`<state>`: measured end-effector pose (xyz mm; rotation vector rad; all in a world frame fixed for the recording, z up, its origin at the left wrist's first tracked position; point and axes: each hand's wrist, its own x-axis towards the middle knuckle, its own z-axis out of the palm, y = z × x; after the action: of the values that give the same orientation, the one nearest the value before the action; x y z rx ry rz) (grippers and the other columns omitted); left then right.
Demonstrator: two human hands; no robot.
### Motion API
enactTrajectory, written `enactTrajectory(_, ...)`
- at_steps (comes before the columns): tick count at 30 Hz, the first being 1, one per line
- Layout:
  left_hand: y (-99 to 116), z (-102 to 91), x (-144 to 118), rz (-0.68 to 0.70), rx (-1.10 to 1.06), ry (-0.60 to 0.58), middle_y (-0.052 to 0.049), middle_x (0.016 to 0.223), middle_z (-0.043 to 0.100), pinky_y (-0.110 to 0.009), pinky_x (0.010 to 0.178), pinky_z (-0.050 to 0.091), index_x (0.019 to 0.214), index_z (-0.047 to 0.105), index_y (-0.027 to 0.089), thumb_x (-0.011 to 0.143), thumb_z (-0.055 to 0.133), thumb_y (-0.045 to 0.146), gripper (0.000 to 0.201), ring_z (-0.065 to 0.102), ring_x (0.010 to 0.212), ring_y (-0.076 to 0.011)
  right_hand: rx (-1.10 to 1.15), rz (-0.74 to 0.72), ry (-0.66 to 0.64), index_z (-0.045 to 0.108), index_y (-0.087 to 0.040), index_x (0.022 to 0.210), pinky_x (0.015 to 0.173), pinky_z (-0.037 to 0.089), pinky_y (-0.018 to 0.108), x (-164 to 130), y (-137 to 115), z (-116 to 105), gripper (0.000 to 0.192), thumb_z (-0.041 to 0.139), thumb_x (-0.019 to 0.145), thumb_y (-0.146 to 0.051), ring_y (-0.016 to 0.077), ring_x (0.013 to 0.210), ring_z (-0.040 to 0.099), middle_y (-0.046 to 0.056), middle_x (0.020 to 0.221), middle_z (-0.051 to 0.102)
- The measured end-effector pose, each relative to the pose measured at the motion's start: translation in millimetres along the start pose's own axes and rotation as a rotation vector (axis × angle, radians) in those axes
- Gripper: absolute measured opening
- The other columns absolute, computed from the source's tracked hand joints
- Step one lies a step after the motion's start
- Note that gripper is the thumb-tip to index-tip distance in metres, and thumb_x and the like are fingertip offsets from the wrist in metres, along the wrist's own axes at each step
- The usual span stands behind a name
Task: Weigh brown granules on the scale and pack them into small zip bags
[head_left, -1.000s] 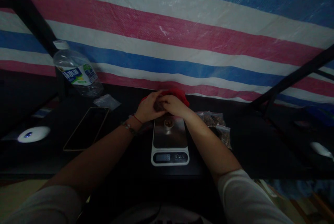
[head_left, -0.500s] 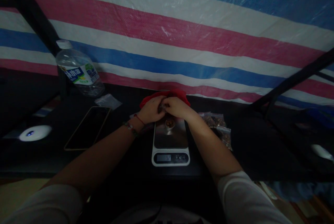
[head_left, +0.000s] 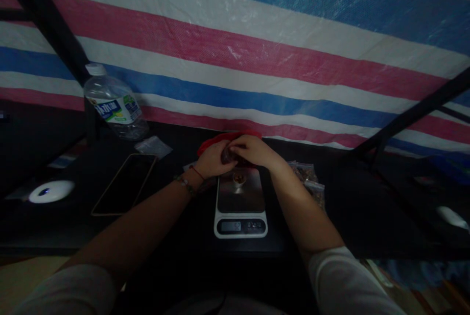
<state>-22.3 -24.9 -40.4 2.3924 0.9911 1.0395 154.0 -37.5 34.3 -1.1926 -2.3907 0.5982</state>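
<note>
Both hands meet above the far end of a kitchen scale (head_left: 240, 201). My left hand (head_left: 212, 159) is closed around a small clear plastic bag (head_left: 226, 155) with dark contents. At that bag's mouth, my right hand (head_left: 254, 150) has its fingers bent and pinched; some fingertips are hidden. On the scale's metal plate stands a small round cup (head_left: 238, 190) holding brown pieces. The scale's display (head_left: 231, 226) seems to read 52. Behind my hands spreads a red plastic bag (head_left: 215, 140), partly covered by them.
Filled zip bags (head_left: 315, 192) lie beside my right forearm. To the left are a phone (head_left: 125, 185), a flat clear bag (head_left: 153, 146), a big plastic bottle (head_left: 115, 104) and a white oval device (head_left: 52, 191). A striped tarp (head_left: 235, 56) hangs behind the dark table.
The whole view has shifted slightly, so things sit a little lower. My right fingers have shifted a little at the small bag, and more of its dark contents shows.
</note>
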Motion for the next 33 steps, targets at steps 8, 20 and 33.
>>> enactTrajectory(8,-17.5,6.4,-0.3,-0.163,-0.272,0.215,-0.005,0.097,0.066,-0.034,0.081,0.051,0.107,0.056,0.017,0.071,0.069,0.035,0.042,0.064,0.088,-0.0199,0.233,0.019,-0.095,0.059,-0.019,0.122,0.088,0.047,0.035,-47.6,-0.7,-4.7,0.061,0.079,0.067,-0.037,0.0217,0.101,0.061,0.009,0.114,0.065)
enactTrajectory(20,-19.7,10.4,-2.0,-0.162,-0.362,0.276,-0.003,0.089,0.065,-0.031,0.076,0.052,0.103,0.055,0.018,0.072,0.069,0.034,0.036,0.063,0.082,-0.0170,0.135,0.016,0.014,0.067,-0.022,0.111,0.095,0.045,0.039,-68.7,12.2,44.0,0.044,0.077,0.068,-0.023,0.0230,0.107,0.059,0.008,0.112,0.066)
enactTrajectory(33,-16.5,9.2,-1.0,-0.152,-0.318,0.186,-0.005,0.095,0.068,-0.034,0.079,0.051,0.104,0.060,0.017,0.068,0.071,0.035,0.042,0.064,0.086,-0.0201,0.543,-0.015,0.199,0.055,-0.021,0.121,0.092,0.048,0.038,-10.7,26.2,8.6,0.054,0.073,0.069,-0.025,0.0209,0.103,0.063,0.007,0.115,0.064)
